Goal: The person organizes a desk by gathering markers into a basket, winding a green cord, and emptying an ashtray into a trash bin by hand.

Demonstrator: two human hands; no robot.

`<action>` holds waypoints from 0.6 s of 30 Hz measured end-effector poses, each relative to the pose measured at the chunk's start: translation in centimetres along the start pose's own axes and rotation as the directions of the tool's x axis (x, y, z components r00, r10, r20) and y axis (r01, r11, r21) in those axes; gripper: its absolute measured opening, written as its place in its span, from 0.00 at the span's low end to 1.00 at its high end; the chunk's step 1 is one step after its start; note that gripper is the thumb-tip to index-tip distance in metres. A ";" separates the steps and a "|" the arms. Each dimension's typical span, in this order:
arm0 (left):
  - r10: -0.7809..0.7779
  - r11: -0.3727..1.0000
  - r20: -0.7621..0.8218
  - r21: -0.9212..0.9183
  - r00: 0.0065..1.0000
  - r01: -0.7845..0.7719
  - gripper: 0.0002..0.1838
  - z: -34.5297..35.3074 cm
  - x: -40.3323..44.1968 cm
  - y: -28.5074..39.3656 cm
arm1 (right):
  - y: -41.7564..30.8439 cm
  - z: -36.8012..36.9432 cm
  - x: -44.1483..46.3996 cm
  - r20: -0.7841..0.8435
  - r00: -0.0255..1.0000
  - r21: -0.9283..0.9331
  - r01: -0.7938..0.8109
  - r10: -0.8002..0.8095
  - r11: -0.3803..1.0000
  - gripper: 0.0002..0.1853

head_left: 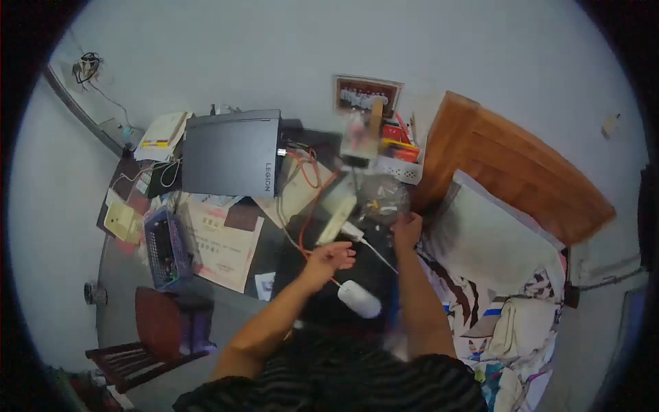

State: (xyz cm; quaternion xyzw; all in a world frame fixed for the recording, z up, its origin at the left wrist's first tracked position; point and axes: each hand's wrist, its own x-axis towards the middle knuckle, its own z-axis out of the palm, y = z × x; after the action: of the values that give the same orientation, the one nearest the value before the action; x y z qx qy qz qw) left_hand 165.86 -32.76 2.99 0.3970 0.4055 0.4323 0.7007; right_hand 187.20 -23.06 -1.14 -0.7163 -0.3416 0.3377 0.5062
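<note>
My left hand [329, 261] is over the dark desk, loosely curled with its fingers partly apart and nothing visible in them. Just beyond it lies a long whitish power strip [336, 221], with a white plug [353, 231] and cable beside it. Below that hand is a rounded white oblong object [359, 299] whose kind I cannot make out. My right hand [407, 228] has its fingers closed at the near right edge of a clear plastic bag [384, 199]. Small white and yellowish pieces show inside the bag; the fingertips are blurred.
A closed grey laptop [232, 154] sits at the back left, with orange cables [312, 182] running from it. Certificate papers [223, 240] and a purple basket [166, 250] lie left. Behind the bag stands a white organizer [400, 169]. A wooden headboard [508, 161] borders the right side.
</note>
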 end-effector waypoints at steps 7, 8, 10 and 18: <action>-0.043 0.999 -0.054 0.017 0.998 0.044 0.15 1.0 0.4 -0.7 | 2.0 1.9 2.4 0.156 0.984 0.104 -0.101 0.084 0.989 0.22; -0.046 0.999 -0.054 0.017 0.997 0.047 0.15 1.2 0.4 -0.9 | 2.0 1.9 2.5 0.162 0.984 0.063 -0.084 0.073 0.994 0.21; -0.052 0.999 -0.048 0.014 0.998 0.053 0.14 1.4 0.3 -1.2 | 0.3 1.1 1.8 0.171 0.984 -0.021 -0.047 0.050 0.999 0.19; -0.048 0.999 -0.058 -0.021 0.997 0.047 0.16 1.7 0.3 -0.9 | 1.6 -2.6 -0.4 0.132 0.988 0.363 -0.129 0.086 0.923 0.14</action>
State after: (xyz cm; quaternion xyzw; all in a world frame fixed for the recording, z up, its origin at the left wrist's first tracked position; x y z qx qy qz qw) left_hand 167.75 -33.06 2.71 0.3677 0.4310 0.4310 0.7024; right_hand 189.44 -25.08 -1.98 -0.6050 -0.2601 0.4636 0.5928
